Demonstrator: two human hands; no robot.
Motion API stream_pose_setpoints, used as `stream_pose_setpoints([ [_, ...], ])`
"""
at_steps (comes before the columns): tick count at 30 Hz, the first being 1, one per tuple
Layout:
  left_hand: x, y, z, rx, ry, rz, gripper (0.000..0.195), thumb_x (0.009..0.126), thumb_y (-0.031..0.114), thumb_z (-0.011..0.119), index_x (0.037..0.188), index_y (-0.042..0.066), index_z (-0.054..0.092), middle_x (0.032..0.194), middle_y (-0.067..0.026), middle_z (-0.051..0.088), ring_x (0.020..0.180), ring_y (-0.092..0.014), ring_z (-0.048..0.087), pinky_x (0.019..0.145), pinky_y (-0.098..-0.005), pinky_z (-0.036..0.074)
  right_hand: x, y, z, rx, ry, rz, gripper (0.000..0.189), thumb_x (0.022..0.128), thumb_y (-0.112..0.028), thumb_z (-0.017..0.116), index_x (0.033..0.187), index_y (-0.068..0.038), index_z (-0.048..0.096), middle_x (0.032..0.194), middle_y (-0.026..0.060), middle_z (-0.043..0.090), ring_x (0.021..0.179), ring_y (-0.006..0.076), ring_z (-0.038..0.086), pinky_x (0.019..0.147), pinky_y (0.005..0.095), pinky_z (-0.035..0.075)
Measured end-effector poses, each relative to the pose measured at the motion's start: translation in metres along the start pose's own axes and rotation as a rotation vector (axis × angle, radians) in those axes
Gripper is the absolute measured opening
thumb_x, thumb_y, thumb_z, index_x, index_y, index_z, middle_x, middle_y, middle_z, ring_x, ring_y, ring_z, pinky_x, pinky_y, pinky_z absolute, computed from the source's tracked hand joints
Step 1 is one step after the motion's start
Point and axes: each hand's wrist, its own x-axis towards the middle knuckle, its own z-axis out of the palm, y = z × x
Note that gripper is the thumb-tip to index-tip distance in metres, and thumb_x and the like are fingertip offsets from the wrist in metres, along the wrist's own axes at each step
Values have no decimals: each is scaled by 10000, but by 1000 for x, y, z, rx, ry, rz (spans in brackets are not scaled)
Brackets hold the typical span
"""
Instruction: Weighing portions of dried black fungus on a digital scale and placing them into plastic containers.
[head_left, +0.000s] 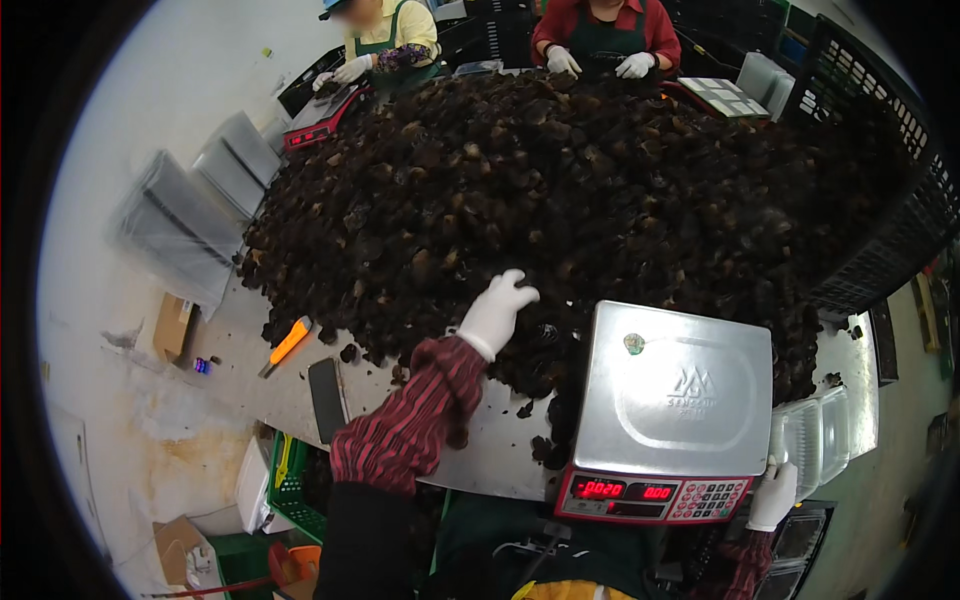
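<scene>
My left hand (499, 311), in a white glove, reaches over the near side of a large heap of dark brown fungus pieces (517, 202), probably wood ear mushrooms. Its fingers are apart, with nothing seen in them. A digital scale (679, 386) with a bare steel pan and lit red display stands to the right of this hand. Beyond the scale's right front corner is my right hand (774, 495), also gloved. Its fingertips are at the edge of stacked clear plastic boxes (799, 442); whether they grip one is hidden.
An orange utility knife (289, 343) and a phone (327, 397) lie on the steel table (491, 450) at left. Plastic-wrapped stacks (180, 225) line the left wall. A black crate (874, 240) is tilted at right. Two co-workers (607, 34) work across the heap, one beside another scale (322, 120).
</scene>
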Motion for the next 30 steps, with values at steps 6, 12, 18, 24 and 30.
stream_pose_setpoints([
  [6, -103, 28, -55, -607, -106, -207, 465, 662, -165, 418, 1006, 58, 638, 1191, -143, 550, 1208, -317, 501, 1027, -346, 397, -1, 14, 5, 14, -2, -33, 291, 930, -218, 621, 801, 6, 487, 769, 190, 501, 714, 396, 511, 632, 461, 403],
  [12, -257, 7, -167, -506, -396, -294, 383, 625, -149, 547, 936, 57, 631, 1020, -103, 623, 1059, -310, 575, 922, -367, 455, 2, 10, 1, 70, -25, -97, 276, 945, -214, 600, 823, 9, 491, 772, 199, 501, 721, 406, 509, 645, 470, 402],
  [18, -346, -24, -173, 185, -897, -978, 769, 616, 189, 825, 1335, 225, 557, 1497, -221, 337, 1278, -396, 470, 1065, -422, 411, 2, 16, 4, 76, -61, -50, 259, 948, -205, 593, 837, 8, 495, 789, 201, 511, 738, 406, 516, 659, 469, 406],
  [24, -180, 4, -111, -259, 2, -230, 189, 836, 90, 662, 1017, 36, 655, 985, -130, 657, 924, -312, 646, 804, -353, 514, 3, 18, 5, 20, -54, -46, 265, 943, -209, 598, 836, 10, 495, 793, 204, 520, 745, 409, 523, 661, 468, 411],
  [30, -55, -46, -16, -42, 177, -267, 309, 749, 57, 670, 1053, 114, 659, 1138, -101, 595, 1097, -321, 545, 933, -393, 465, 5, 14, 5, 43, -84, -43, 273, 944, -219, 595, 839, 11, 491, 802, 205, 519, 753, 414, 520, 671, 473, 412],
])
